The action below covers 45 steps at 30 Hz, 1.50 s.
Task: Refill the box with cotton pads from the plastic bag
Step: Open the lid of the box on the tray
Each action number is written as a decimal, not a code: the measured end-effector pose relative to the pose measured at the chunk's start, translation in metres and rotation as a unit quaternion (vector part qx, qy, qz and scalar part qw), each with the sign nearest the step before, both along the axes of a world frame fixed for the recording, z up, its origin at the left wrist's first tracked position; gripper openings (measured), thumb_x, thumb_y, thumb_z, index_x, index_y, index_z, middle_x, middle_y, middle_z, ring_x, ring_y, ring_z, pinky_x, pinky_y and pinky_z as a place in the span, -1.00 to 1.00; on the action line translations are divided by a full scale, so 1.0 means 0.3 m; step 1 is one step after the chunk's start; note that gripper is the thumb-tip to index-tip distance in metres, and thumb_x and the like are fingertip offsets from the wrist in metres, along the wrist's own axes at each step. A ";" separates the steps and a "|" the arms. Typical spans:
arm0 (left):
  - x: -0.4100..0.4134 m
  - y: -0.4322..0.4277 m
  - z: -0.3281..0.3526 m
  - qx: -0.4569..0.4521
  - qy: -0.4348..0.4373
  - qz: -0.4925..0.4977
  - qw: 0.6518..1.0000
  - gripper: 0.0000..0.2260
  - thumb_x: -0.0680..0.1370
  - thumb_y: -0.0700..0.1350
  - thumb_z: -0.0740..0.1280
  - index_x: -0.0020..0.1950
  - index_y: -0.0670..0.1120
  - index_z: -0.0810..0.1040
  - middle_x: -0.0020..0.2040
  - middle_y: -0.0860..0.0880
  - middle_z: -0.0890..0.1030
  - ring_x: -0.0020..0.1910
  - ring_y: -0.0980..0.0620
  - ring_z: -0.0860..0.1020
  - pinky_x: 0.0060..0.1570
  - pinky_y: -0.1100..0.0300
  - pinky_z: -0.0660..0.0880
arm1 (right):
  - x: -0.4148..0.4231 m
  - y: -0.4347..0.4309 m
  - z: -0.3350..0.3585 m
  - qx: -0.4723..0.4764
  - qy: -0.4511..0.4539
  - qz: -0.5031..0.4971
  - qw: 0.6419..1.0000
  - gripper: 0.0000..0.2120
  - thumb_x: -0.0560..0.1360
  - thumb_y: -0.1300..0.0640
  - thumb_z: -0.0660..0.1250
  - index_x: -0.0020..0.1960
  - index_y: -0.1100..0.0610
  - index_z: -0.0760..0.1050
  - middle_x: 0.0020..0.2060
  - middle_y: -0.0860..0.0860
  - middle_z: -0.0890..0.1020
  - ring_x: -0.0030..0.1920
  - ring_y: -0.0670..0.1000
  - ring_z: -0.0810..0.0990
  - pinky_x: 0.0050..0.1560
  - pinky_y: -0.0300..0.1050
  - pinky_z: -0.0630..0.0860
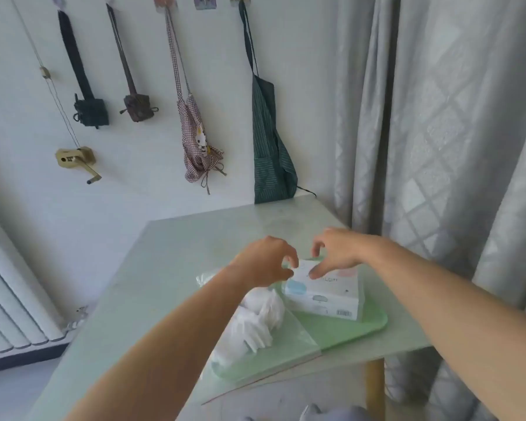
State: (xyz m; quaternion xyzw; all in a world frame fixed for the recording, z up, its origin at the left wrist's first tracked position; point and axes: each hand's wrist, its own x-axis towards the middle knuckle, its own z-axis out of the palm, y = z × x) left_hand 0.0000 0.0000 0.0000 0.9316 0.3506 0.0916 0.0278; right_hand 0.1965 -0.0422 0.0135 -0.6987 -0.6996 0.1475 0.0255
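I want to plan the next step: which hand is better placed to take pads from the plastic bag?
Probably the left hand: the plastic bag lies under its forearm, while the right hand rests on the box.

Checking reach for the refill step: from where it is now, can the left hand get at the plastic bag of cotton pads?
Probably yes. The left hand is at the box, and the plastic bag lies right beside it under that forearm on the green tray, with nothing covering it.

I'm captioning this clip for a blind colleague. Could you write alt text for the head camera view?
Both hands, left hand and right hand, reach to the top of a white box on a green tray; beside it lies a clear plastic bag of white cotton pads, on a pale table.
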 end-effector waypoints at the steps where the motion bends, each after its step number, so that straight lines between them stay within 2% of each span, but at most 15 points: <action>1: 0.021 -0.006 -0.023 -0.006 0.027 -0.005 1.000 -0.79 0.51 -0.02 0.39 0.14 0.11 0.61 0.13 0.08 0.60 0.12 0.03 0.53 0.04 0.13 0.48 | 0.009 -0.008 -0.028 -0.015 -0.009 -0.003 1.000 -0.30 0.08 -0.39 0.49 0.13 -0.12 0.47 0.15 -0.06 0.42 0.14 0.02 0.46 0.17 0.03 0.49; 7: 0.118 -0.027 -0.173 0.016 0.061 -0.033 0.997 -0.59 0.48 0.00 0.41 0.32 0.10 0.50 0.26 0.06 0.54 0.18 -0.01 0.53 0.08 0.07 0.51 | 0.096 -0.058 -0.221 -0.005 -0.044 -0.031 0.999 -0.05 0.01 -0.29 0.53 0.29 -0.09 0.21 0.21 -0.08 0.23 0.21 0.06 0.31 0.13 0.06 0.50; 11: 0.156 -0.028 -0.243 0.108 0.144 -0.053 0.982 -0.48 0.48 0.02 0.39 0.42 0.11 0.37 0.26 -0.01 0.51 0.11 -0.12 0.56 -0.06 0.03 0.55 | 0.167 -0.076 -0.329 0.049 0.076 -0.057 0.994 0.18 0.08 -0.11 0.62 0.50 -0.12 -0.01 0.37 -0.02 0.16 0.23 0.09 0.46 0.20 -0.09 0.46; 15: 0.210 -0.031 -0.256 0.190 0.184 -0.059 0.963 -0.71 0.48 -0.14 0.33 0.21 -0.06 0.52 0.04 -0.10 0.59 -0.13 -0.19 0.63 -0.36 0.08 0.39 | 0.201 -0.076 -0.394 0.085 0.192 -0.100 0.973 0.30 0.15 -0.01 0.67 0.59 0.02 -0.16 0.45 0.02 0.28 0.40 0.06 0.34 0.20 -0.21 0.32; 18: 0.246 -0.045 -0.244 0.213 0.249 -0.087 0.941 -0.79 0.48 -0.26 0.29 0.09 -0.13 0.53 -0.06 -0.10 0.63 -0.14 -0.17 0.63 -0.34 0.08 0.30 | 0.216 -0.064 -0.420 0.086 0.224 -0.124 0.963 0.40 0.12 -0.07 0.67 0.58 -0.01 -0.30 0.41 0.00 0.43 0.35 0.07 0.43 0.17 -0.13 0.42; 21: 0.257 -0.053 -0.202 0.246 0.260 -0.086 0.930 -0.84 0.38 -0.22 0.38 -0.05 -0.09 0.57 -0.21 -0.03 0.65 -0.27 -0.09 0.64 -0.39 0.14 0.28 | 0.230 -0.062 -0.439 0.083 0.265 -0.141 0.950 0.44 0.12 -0.06 0.67 0.57 0.01 -0.37 0.40 -0.03 0.45 0.33 0.04 0.48 0.24 -0.11 0.43; 23: 0.260 -0.015 -0.176 0.231 0.218 -0.064 0.946 -0.79 0.46 -0.21 0.28 0.08 -0.09 0.54 -0.10 -0.07 0.67 -0.15 -0.17 0.64 -0.33 0.11 0.34 | 0.231 -0.064 -0.453 0.091 0.289 -0.147 0.942 0.42 0.10 -0.05 0.67 0.58 0.02 -0.31 0.35 -0.09 0.45 0.30 -0.01 0.49 0.25 -0.16 0.43; 25: 0.255 0.035 -0.131 0.195 0.126 -0.033 0.972 -0.72 0.51 -0.17 0.23 0.21 -0.05 0.50 0.03 -0.09 0.66 -0.06 -0.22 0.63 -0.19 0.07 0.51 | 0.232 -0.065 -0.470 0.107 0.301 -0.145 0.936 0.25 0.11 -0.01 0.68 0.50 0.01 -0.12 0.28 -0.09 0.44 0.24 -0.07 0.49 0.20 -0.23 0.41; 27: 0.255 0.085 -0.083 0.161 0.004 0.003 0.987 -0.77 0.54 -0.13 0.26 0.19 -0.03 0.47 0.09 -0.07 0.61 -0.05 -0.21 0.61 -0.10 -0.01 0.57 | 0.237 -0.062 -0.484 0.109 0.297 -0.142 0.938 0.00 0.12 -0.02 0.68 0.29 0.01 0.05 0.26 -0.06 0.43 0.22 -0.11 0.47 0.17 -0.24 0.41; 29: 0.265 0.130 -0.068 0.152 -0.059 0.042 0.986 -0.87 0.56 -0.14 0.29 0.10 -0.05 0.52 0.06 -0.08 0.53 -0.02 -0.19 0.56 -0.15 -0.04 0.56 | 0.245 -0.058 -0.486 0.097 0.292 -0.137 0.941 -0.09 0.11 -0.05 0.67 0.21 0.01 0.12 0.25 -0.06 0.41 0.25 -0.11 0.45 0.19 -0.20 0.42; 33: 0.258 0.197 -0.106 0.131 -0.016 0.102 0.986 -0.76 0.59 -0.15 0.23 0.24 -0.04 0.52 0.18 -0.03 0.56 0.24 -0.08 0.45 -0.10 0.01 0.51 | 0.252 -0.037 -0.475 0.078 0.285 -0.133 0.946 0.27 -0.05 -0.17 0.68 0.51 -0.03 0.07 0.35 -0.09 0.37 0.30 -0.06 0.45 0.37 -0.09 0.39; 36: 0.190 0.183 -0.126 0.045 -0.015 0.099 0.994 -0.68 0.60 -0.07 0.20 0.35 0.00 0.47 0.37 0.01 0.49 0.34 -0.08 0.44 0.13 -0.03 0.52 | 0.252 -0.014 -0.468 0.059 0.243 -0.133 0.959 0.39 -0.12 -0.30 0.64 0.55 -0.03 0.04 0.38 -0.07 0.33 0.39 -0.02 0.40 0.41 -0.01 0.37; 38: 0.121 0.134 -0.126 0.000 -0.012 0.083 0.996 -0.73 0.59 0.02 0.24 0.27 0.06 0.54 0.26 0.05 0.56 0.19 -0.02 0.55 0.12 0.02 0.54 | 0.241 -0.010 -0.444 0.041 0.209 -0.133 0.968 0.38 -0.05 -0.29 0.63 0.58 0.01 -0.01 0.45 -0.03 0.25 0.46 0.07 0.28 0.44 0.04 0.30; 41: 0.006 0.022 -0.136 -0.058 0.006 0.063 0.996 -0.89 0.51 0.13 0.31 -0.11 0.13 0.56 -0.10 0.16 0.61 -0.12 0.10 0.60 -0.09 0.09 0.58 | 0.235 0.011 -0.421 0.029 0.152 -0.139 0.978 0.31 0.06 -0.25 0.61 0.59 0.02 -0.05 0.46 0.06 0.19 0.45 0.17 0.16 0.44 0.06 0.24; 45: -0.136 -0.132 -0.161 -0.112 0.087 0.057 0.988 -0.69 0.37 0.33 0.33 -0.21 0.09 0.50 -0.25 0.16 0.59 -0.22 0.14 0.54 -0.16 0.13 0.54 | 0.201 0.040 -0.393 0.008 0.087 -0.143 0.986 0.29 0.05 -0.29 0.59 0.58 -0.01 -0.02 0.32 0.08 0.18 0.38 0.18 0.14 0.40 0.00 0.25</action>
